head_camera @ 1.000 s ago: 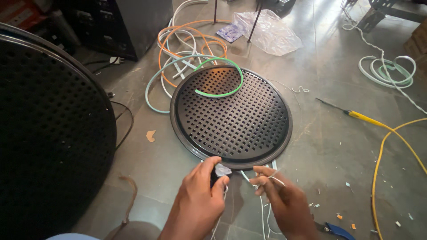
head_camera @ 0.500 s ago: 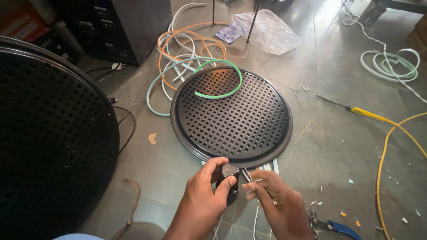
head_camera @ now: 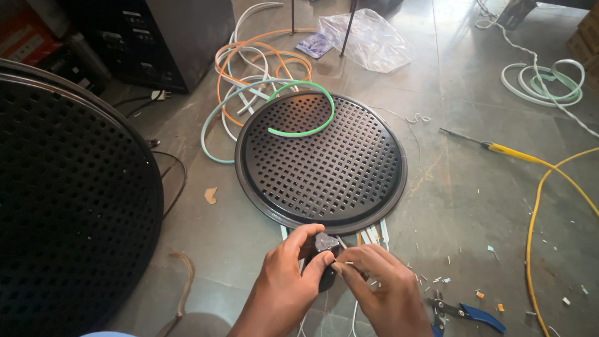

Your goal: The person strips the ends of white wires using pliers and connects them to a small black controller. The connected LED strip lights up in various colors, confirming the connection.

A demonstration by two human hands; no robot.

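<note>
Left hand [head_camera: 284, 290] is closing thumb and fingers around a small black plug-like part [head_camera: 326, 244], just below the near rim of the round black perforated disc [head_camera: 321, 162]. Right hand [head_camera: 380, 293] is pinching thin white wires [head_camera: 347, 264] against that part, fingertips nearly shut. One clear plastic bag [head_camera: 365, 37] is lying beyond the disc, a small blue packet [head_camera: 315, 43] touching it. Two perforated discs are showing, one pair of blue-handled pliers [head_camera: 465, 310] right of the hands

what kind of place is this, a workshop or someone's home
Most likely an informal workshop floor for electrical or lighting work: coiled flexible tubing lies on the concrete floor, a screwdriver and blue-handled pliers sit among wire offcuts, beside a perforated round black panel.
</note>
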